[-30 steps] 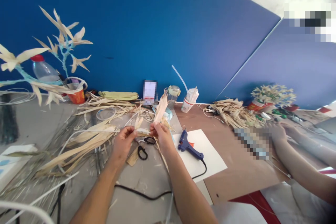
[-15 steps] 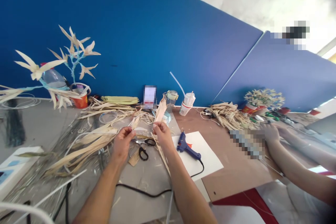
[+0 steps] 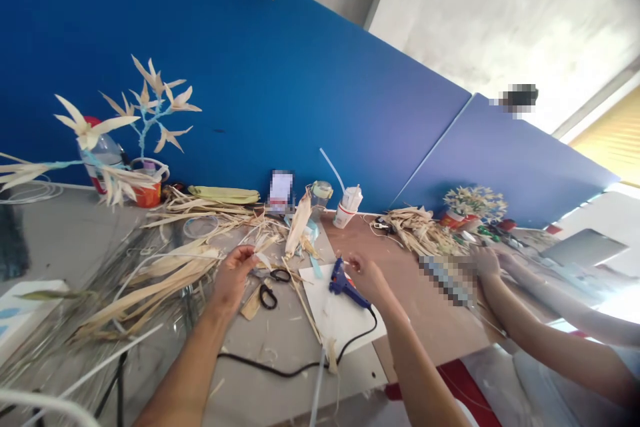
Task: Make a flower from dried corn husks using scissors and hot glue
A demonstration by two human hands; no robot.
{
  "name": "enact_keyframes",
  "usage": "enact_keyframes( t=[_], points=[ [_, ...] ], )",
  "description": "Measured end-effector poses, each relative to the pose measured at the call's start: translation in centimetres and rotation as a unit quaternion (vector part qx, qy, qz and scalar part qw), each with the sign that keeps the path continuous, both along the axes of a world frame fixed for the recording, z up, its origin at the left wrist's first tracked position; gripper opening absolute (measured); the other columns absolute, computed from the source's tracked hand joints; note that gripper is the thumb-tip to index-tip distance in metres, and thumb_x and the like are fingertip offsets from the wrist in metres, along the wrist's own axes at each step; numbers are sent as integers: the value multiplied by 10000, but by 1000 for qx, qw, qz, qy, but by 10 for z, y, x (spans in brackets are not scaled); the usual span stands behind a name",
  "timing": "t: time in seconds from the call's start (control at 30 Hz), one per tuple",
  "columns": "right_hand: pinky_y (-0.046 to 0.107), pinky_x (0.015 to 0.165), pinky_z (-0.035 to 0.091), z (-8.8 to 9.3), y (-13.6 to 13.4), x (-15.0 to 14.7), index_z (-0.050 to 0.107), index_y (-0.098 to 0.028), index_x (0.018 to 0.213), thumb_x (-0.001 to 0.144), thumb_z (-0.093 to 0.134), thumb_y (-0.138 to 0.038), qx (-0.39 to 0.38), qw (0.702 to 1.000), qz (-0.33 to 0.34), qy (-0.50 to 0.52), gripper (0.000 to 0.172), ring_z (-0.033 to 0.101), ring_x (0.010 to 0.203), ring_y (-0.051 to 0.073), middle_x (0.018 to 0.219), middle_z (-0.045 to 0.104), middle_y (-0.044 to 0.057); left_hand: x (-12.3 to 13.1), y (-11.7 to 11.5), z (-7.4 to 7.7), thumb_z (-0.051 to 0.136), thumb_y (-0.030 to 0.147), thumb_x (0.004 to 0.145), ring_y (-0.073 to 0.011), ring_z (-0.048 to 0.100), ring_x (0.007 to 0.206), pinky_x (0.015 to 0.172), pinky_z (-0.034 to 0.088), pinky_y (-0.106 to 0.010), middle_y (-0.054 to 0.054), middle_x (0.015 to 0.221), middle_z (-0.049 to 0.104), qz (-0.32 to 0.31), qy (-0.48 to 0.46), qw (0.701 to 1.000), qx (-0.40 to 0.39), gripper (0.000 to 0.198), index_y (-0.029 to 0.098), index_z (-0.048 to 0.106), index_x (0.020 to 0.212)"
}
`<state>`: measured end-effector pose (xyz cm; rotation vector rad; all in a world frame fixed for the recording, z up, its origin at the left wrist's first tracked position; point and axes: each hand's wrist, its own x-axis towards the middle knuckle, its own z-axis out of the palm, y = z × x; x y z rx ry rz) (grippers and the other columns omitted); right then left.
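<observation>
Blue partition [image 3: 300,80], illegible phone screen [image 3: 281,188], husk [image 3: 263,259] between left fingers [image 3: 245,255], right fingers' [image 3: 357,264] grip unclear.

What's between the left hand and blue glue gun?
Head view: from the left hand, black-handled scissors, a thin straw-coloured strip, then the white sheet under the blue glue gun.

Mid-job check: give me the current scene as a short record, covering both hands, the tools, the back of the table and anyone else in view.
left hand: pinching a pale husk piece
right hand: beside the glue gun, fingers curled; contact unclear
glue gun: lying on a white sheet
scissors: on the table between the hands, black handles
table back: green husk, phone, paper cup
co-worker's hand: far right, near another husk pile
</observation>
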<state>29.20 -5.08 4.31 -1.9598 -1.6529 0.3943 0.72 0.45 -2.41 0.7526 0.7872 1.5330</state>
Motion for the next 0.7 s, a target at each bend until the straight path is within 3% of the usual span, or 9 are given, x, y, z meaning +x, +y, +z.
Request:
enact_keyframes(
  t=[0.1,0.2,0.3,0.43,0.5,0.6,0.7],
  points=[
    [328,884,424,-20,-9,25,636,-123,1103,777,564,-219,-91,985,-36,-140,347,588,1040,252,1143,598,161,1,0,-1,827,249,520,-109,539,684,671,415,-228,29,704,618,-2,-1,1000,3,309,176,664,773],
    [349,886,423,-28,-16,26,604,-133,1184,763,590,-221,-175,962,-14,-209,430,573,1088,278,1189,570,170,2,1,-3,819,242,535,-106,539,682,669,417,-224,30,707,617,0,5,1000,3,295,179,668,780],
    [372,867,425,-28,-17,14,605,-133,1174,761,574,-192,-193,948,3,-254,419,568,1092,301,1162,567,167,3,1,-4,808,243,555,-105,545,683,671,422,-222,28,707,620,-6,21,1000,3,273,179,672,783],
    [348,802,449,-29,-16,8,604,-117,1154,767,537,-144,-195,951,7,-239,394,622,969,265,1171,541,171,4,-2,-1,789,251,572,-110,552,671,662,429,-224,25,698,620,-15,47,999,12,243,178,677,775],
    [339,805,457,-32,-16,13,612,-114,1139,768,526,-133,-170,964,28,-204,382,628,935,244,1181,533,172,4,-3,0,783,251,577,-112,553,668,656,431,-224,24,701,620,-11,56,998,13,235,179,678,774],
    [347,881,448,-37,-18,27,625,-113,1107,754,531,-148,-70,989,55,-122,367,602,973,238,1159,539,168,5,-4,1,784,244,575,-113,552,667,650,433,-224,22,708,625,-2,59,998,13,234,181,679,774],
    [378,877,458,-35,-21,42,631,-131,1053,704,582,-214,29,999,19,-1,362,592,917,237,1084,555,140,5,-4,3,792,239,556,-120,553,657,642,436,-236,16,704,628,1,55,998,9,246,181,679,767]
  ],
)
